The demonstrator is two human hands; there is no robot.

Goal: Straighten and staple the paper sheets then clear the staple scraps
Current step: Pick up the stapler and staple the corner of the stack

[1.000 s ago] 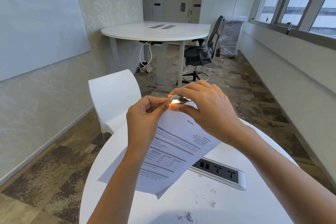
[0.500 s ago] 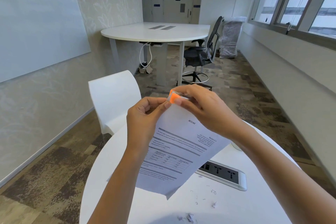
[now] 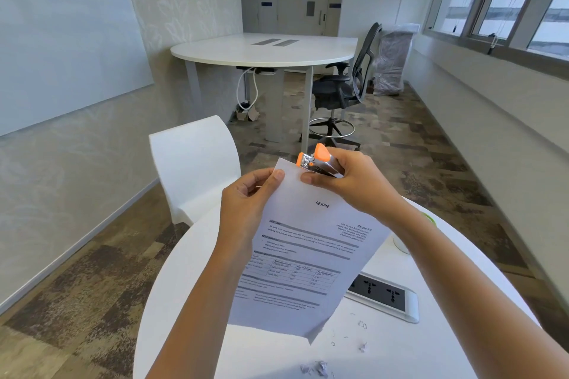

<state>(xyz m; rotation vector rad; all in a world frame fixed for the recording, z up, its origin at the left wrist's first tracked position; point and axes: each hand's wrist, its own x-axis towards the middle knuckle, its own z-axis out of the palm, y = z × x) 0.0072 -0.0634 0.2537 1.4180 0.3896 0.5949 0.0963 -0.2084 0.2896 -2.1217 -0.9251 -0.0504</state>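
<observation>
The round white table [image 3: 191,271] carries bent staple scraps [image 3: 361,324] and paper bits near its front edge. Above it the paper sheets [image 3: 308,255] tilt, lifted. The left hand [image 3: 246,203] pinches their top edge; the right hand [image 3: 354,181] grips an orange stapler [image 3: 314,160] at the top corner, its rear hidden in the palm.

Daylight's coming in through the windows [image 3: 505,0] on the right, a black office chair [image 3: 341,92] is sitting beside the white half-round table [image 3: 264,51], patchy brown carpet [image 3: 431,163] everywhere.
</observation>
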